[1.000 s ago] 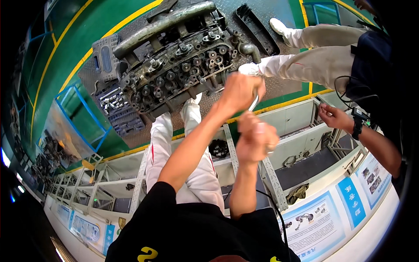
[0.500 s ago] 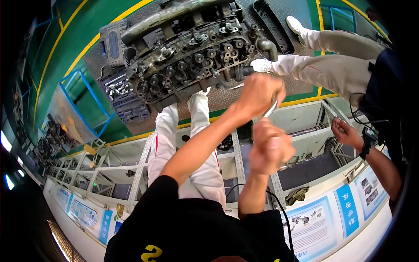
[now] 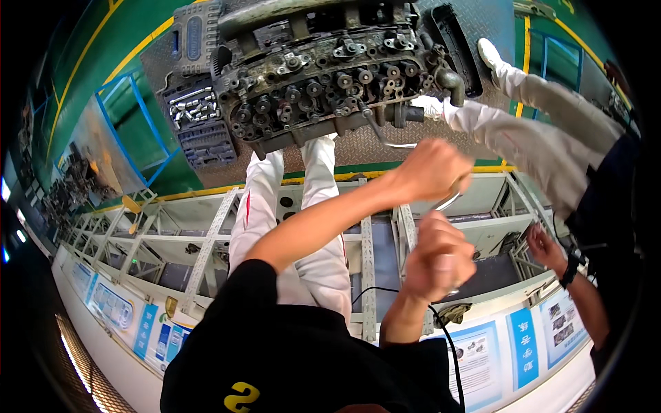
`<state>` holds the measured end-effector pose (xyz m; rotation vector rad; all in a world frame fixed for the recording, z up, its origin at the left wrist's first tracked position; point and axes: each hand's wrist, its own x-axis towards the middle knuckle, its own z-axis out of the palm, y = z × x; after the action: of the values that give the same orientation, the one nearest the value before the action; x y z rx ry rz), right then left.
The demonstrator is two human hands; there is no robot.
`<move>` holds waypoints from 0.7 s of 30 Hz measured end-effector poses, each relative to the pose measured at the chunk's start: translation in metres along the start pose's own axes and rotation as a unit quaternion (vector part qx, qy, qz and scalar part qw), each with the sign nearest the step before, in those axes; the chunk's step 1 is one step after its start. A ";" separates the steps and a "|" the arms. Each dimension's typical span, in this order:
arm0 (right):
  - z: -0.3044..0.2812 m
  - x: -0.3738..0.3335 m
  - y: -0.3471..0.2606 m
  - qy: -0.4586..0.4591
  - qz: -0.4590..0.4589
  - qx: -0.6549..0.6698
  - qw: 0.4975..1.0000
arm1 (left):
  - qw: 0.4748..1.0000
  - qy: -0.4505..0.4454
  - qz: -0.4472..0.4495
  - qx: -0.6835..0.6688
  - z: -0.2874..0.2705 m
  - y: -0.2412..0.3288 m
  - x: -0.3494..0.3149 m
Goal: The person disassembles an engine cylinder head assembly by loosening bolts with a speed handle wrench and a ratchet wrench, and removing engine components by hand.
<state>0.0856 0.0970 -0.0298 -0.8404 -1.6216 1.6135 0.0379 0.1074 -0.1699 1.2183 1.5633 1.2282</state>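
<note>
Left hand [image 3: 435, 170] and right hand [image 3: 438, 256] encircle a cranked bar [image 3: 399, 145], presumably to steady it, the cylinder head [image 3: 315, 89] beyond their grip.

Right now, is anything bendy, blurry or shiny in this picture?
Head view: the white panel bows into a curve, and the corners are black; head view: the left hand looks smeared, while the engine looks sharper; head view: bright spots glare at the far left.

Green flooring [image 3: 131, 41] is surrounding the checkered steel plate [image 3: 497, 24]; a yellow stripe [image 3: 527, 41] is running beside it, a blue frame [image 3: 149, 117] standing to its left.
</note>
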 end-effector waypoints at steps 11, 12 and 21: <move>0.009 0.032 -0.004 -0.029 0.001 0.071 0.997 | 1.000 0.018 -0.024 0.001 -0.044 0.042 -0.106; 0.015 0.020 -0.006 -0.058 -0.015 0.074 0.995 | 0.999 -0.019 -0.037 -0.013 -0.027 0.035 -0.106; -0.061 0.023 0.003 0.117 0.036 0.083 0.989 | 0.972 0.223 0.071 0.010 -0.040 0.008 0.029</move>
<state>0.1239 0.1497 -0.0328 -0.9704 -1.2892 1.6079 -0.0055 0.1275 -0.1535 1.1337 1.8327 1.6693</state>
